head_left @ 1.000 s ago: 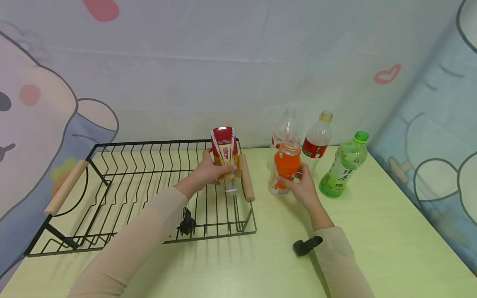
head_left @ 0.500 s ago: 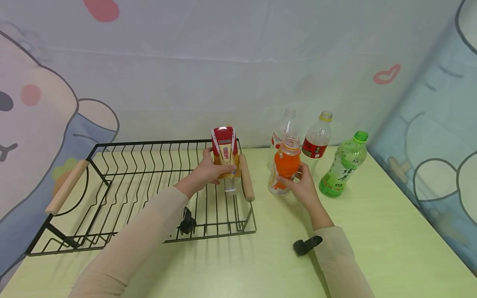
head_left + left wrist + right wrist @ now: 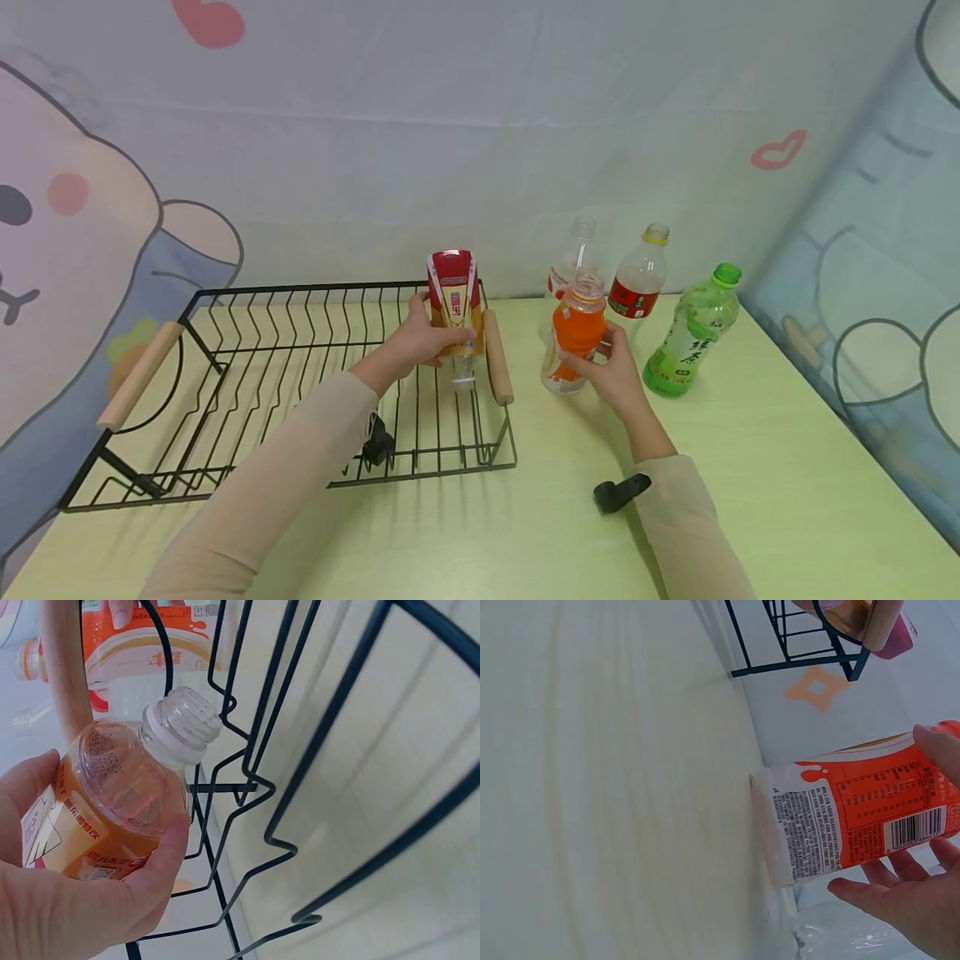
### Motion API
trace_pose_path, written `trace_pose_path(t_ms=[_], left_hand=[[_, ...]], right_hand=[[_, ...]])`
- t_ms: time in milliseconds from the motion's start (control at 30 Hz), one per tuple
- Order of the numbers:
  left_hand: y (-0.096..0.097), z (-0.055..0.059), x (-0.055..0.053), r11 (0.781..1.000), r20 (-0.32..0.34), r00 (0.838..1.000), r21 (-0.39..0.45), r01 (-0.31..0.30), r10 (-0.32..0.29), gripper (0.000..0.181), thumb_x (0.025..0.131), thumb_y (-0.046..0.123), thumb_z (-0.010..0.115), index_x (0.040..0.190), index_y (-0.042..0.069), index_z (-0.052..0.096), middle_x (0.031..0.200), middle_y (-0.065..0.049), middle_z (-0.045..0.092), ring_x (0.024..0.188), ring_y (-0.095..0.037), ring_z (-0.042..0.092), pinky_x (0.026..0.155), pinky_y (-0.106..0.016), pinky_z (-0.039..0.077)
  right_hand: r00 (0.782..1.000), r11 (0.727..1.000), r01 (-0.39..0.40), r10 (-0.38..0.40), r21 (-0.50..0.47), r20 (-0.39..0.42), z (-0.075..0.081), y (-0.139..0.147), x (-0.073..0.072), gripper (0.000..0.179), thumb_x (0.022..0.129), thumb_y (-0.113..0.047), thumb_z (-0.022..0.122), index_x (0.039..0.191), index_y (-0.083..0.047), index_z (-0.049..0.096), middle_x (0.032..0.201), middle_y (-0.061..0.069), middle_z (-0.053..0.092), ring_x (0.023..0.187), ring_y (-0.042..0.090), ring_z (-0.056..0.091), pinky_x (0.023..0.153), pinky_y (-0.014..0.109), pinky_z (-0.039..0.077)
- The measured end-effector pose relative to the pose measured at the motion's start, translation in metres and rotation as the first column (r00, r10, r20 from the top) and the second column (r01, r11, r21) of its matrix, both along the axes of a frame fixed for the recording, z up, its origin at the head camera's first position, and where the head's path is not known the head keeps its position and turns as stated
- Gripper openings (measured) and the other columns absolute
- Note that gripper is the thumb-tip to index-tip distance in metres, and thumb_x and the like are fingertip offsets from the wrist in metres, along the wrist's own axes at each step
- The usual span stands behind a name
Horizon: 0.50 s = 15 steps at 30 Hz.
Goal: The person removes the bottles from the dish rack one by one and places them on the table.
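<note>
My left hand (image 3: pixel 422 337) grips a red-and-gold labelled plastic bottle (image 3: pixel 454 287), upside down, over the right end of the black wire dish rack (image 3: pixel 309 344). Its uncapped neck points down in the head view; the left wrist view shows that clear threaded neck (image 3: pixel 184 724) beside the rack's wires. On the table to the right, an orange-labelled bottle (image 3: pixel 579 332) stands upright without a cap. My right hand (image 3: pixel 617 375) holds it, thumb on one side and fingers on the other, as the right wrist view also shows.
Behind the orange-labelled bottle stands a clear bottle (image 3: pixel 558 279). A red-labelled bottle (image 3: pixel 633 292) and a green bottle (image 3: pixel 686 342) with a green cap are farther right. Wooden handles (image 3: pixel 498 358) edge the rack. A printed cloth (image 3: pixel 510 167) hangs behind the table.
The inverted bottle in my left hand has risen very slightly. My right hand stays on the orange-labelled bottle, nearly still.
</note>
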<state>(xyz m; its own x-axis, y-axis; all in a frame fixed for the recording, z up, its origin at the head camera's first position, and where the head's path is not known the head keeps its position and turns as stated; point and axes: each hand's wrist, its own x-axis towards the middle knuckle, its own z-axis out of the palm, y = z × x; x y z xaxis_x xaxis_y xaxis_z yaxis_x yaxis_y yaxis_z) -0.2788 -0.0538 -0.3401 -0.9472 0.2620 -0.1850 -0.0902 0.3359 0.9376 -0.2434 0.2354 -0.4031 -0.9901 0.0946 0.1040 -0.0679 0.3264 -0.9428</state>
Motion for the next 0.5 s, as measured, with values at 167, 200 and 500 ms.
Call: trace_pose_path(t_ms=[167, 200, 500], left_hand=[[0.0, 0.003, 0.0, 1.0, 0.004, 1.0, -0.002, -0.003, 0.003, 0.1, 0.086, 0.027, 0.072, 0.151, 0.015, -0.004, 0.143, -0.019, 0.035, 0.125, -0.036, 0.046, 0.09, -0.052, 0.051], [-0.001, 0.004, 0.0, 1.0, 0.005, 1.0, -0.006, -0.003, 0.003, 0.1, 0.086, 0.027, 0.072, 0.151, 0.016, -0.003, 0.143, -0.019, 0.036, 0.125, -0.036, 0.046, 0.09, -0.051, 0.051], [-0.002, 0.008, 0.001, 1.0, 0.005, 1.0, -0.009, -0.006, 0.006, 0.1, 0.087, 0.027, 0.072, 0.151, 0.015, -0.003, 0.142, -0.018, 0.037, 0.125, -0.036, 0.046, 0.09, -0.05, 0.051]], right_hand=[[1.0, 1.0, 0.002, -0.002, 0.007, -0.004, 0.004, 0.002, -0.001, 0.087, 0.084, -0.026, 0.076, 0.148, -0.006, 0.02, 0.145, 0.017, 0.035, 0.134, 0.035, 0.036, 0.109, 0.052, 0.033], [1.0, 1.0, 0.003, -0.003, 0.009, -0.006, 0.005, 0.002, -0.001, 0.087, 0.084, -0.026, 0.076, 0.148, -0.007, 0.02, 0.145, 0.018, 0.035, 0.134, 0.035, 0.036, 0.109, 0.052, 0.034], [1.0, 1.0, -0.004, 0.005, 0.028, -0.017, 0.019, 0.004, 0.001, 0.088, 0.084, -0.028, 0.075, 0.15, -0.008, 0.019, 0.148, 0.018, 0.032, 0.136, 0.036, 0.034, 0.107, 0.054, 0.036]])
